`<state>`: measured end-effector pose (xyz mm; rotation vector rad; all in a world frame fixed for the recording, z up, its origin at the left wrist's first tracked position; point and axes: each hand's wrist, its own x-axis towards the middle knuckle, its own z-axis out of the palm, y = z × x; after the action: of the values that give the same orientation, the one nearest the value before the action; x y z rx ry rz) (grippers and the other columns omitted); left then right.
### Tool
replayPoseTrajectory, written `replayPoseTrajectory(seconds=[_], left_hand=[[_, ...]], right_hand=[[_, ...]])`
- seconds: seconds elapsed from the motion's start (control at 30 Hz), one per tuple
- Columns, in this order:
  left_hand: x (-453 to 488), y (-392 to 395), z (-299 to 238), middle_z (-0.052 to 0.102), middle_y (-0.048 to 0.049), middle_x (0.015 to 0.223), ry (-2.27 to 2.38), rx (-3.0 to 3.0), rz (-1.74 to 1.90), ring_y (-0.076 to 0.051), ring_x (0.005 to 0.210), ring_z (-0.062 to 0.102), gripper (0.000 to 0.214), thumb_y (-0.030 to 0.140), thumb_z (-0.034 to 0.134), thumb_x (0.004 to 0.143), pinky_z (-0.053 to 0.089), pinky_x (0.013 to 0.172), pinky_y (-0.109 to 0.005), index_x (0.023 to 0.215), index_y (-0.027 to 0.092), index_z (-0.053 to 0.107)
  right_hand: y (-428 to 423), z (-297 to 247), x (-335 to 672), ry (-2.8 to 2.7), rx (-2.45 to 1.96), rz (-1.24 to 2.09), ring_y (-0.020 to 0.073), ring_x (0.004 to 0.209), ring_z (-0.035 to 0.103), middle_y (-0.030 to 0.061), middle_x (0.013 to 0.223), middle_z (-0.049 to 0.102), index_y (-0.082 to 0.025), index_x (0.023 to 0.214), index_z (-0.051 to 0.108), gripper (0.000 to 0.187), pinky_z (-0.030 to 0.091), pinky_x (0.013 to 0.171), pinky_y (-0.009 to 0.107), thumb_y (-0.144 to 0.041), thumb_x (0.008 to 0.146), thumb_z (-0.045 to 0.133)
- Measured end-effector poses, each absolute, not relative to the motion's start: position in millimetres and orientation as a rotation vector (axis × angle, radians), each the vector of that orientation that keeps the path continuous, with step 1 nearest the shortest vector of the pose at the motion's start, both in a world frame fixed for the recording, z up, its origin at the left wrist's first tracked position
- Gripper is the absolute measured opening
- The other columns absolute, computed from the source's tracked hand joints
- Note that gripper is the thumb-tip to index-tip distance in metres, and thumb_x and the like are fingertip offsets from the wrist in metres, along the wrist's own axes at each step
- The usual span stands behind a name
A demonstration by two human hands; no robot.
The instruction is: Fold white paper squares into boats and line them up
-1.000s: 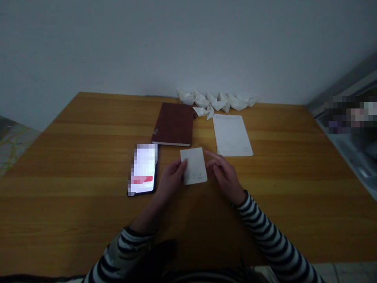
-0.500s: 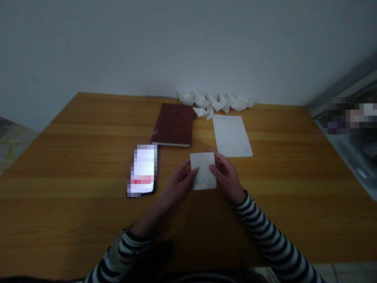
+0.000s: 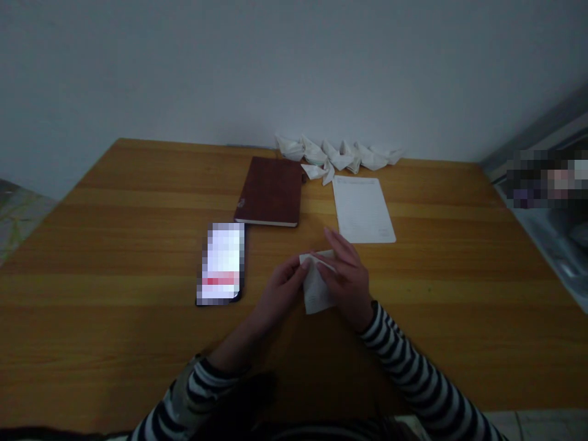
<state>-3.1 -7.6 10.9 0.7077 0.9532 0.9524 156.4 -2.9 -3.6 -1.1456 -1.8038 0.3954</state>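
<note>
A small white folded paper (image 3: 316, 291) lies on the wooden table (image 3: 114, 245) between my two hands. My left hand (image 3: 278, 291) pinches its upper left corner with thumb and fingers closed. My right hand (image 3: 346, 278) covers the paper's right side, fingers pressed down and curled over a fold along its top edge. Part of the paper is hidden under my right hand. Both sleeves are black and white striped.
A lit phone (image 3: 222, 263) lies left of my hands. Behind are a dark red notebook (image 3: 271, 191), a white sheet (image 3: 362, 209) and several folded white paper boats (image 3: 337, 158) by the wall. A grey ledge (image 3: 546, 226) runs along the table's right side.
The paper was flat under my left hand; my right hand came onto it. It has slid toward me and its top right part is now folded over.
</note>
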Motion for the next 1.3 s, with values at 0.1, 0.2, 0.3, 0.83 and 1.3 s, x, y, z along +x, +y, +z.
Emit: replayPoseTrajectory(seconds=[0.1, 0.2, 0.3, 0.83, 1.3], left_hand=[[1.0, -8.3, 9.9, 0.077, -0.0103, 0.104, 0.942, 0.526, 1.038, -0.022, 0.096, 0.07, 0.039, 0.041, 0.073, 0.083, 0.052, 0.085, -0.03, 0.113, 0.016, 0.074], [3.6, -9.9, 15.6, 0.077, -0.0108, 0.1, 0.873, 0.405, 1.041, -0.023, 0.095, 0.071, 0.038, 0.036, 0.076, 0.081, 0.054, 0.085, -0.032, 0.112, 0.014, 0.074], [4.5, -12.8, 23.7, 0.077, -0.0109, 0.098, 0.806, 0.337, 0.999, -0.023, 0.094, 0.071, 0.035, 0.031, 0.079, 0.078, 0.055, 0.085, -0.032, 0.108, 0.014, 0.074], [3.4, -11.9, 30.6, 0.076, -0.0103, 0.107, 0.866, 0.338, 1.138, -0.026, 0.114, 0.065, 0.024, 0.031, 0.075, 0.078, 0.049, 0.101, -0.038, 0.096, 0.015, 0.076], [-6.2, -13.6, 30.8, 0.074, -0.0104, 0.117, 0.844, 0.611, 1.055, -0.028, 0.119, 0.062, 0.037, 0.038, 0.059, 0.091, 0.048, 0.101, -0.036, 0.118, 0.016, 0.073]], right_hand=[[-7.9, -3.7, 152.7, -1.958, -1.118, 0.226, 0.0248, 0.144, 0.04, 0.0082, 0.145, 0.057, -0.022, 0.123, 0.068, 0.031, 0.039, 0.114, 0.052, -0.02, 0.096, 0.054], [-12.1, -4.2, 153.1, -2.026, -1.101, 0.078, 0.0245, 0.143, 0.042, 0.0071, 0.14, 0.061, -0.023, 0.13, 0.063, 0.036, 0.032, 0.117, 0.056, -0.02, 0.098, 0.047], [-13.5, -4.4, 157.5, -2.017, -1.091, 0.01, 0.0231, 0.136, 0.052, 0.0059, 0.132, 0.067, -0.024, 0.136, 0.057, 0.041, 0.022, 0.121, 0.058, -0.019, 0.099, 0.041], [-17.4, -5.5, 149.5, -2.07, -0.861, 0.246, 0.0206, 0.137, 0.049, 0.0097, 0.142, 0.057, -0.02, 0.151, 0.041, 0.05, 0.042, 0.116, 0.046, -0.018, 0.101, 0.036], [-24.5, -3.3, 149.8, -1.997, -0.815, 0.322, 0.022, 0.135, 0.051, 0.0053, 0.14, 0.06, -0.026, 0.149, 0.043, 0.048, 0.041, 0.117, 0.049, -0.019, 0.102, 0.038]])
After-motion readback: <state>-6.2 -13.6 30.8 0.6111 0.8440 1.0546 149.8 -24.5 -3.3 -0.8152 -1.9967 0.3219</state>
